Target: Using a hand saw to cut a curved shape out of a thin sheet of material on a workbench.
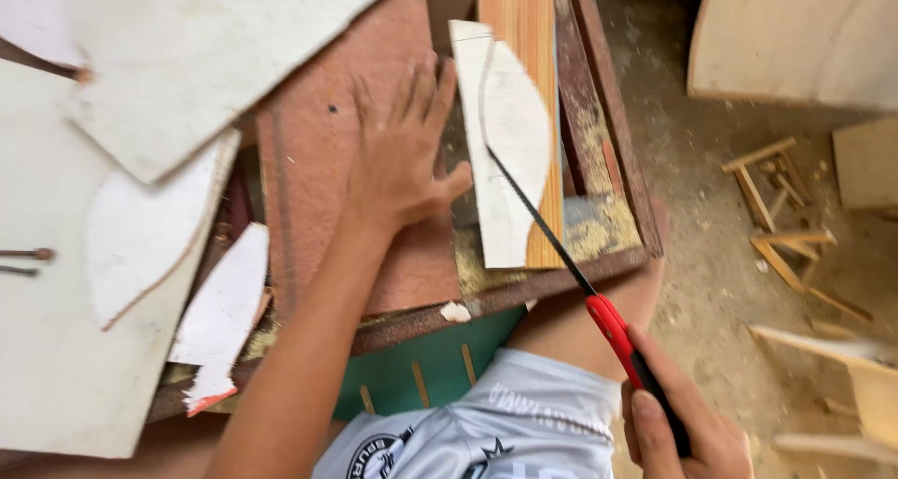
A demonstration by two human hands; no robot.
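the left hand lies flat with fingers spread just left of the white curved panel, steadying it on the worktop. the right hand grips the red-handled saw, its blade reaching into the panel's pencilled curve.

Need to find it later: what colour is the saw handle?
Red and black saw handle, in the head view.

My worn reddish-brown wooden workbench carries a flat red-brown particle board, with pale sawdust heaped near its front right corner. White curved laminate offcuts lie on its left part under a large white sheet. A striped orange wooden plank with a white curved face lies along the right side.
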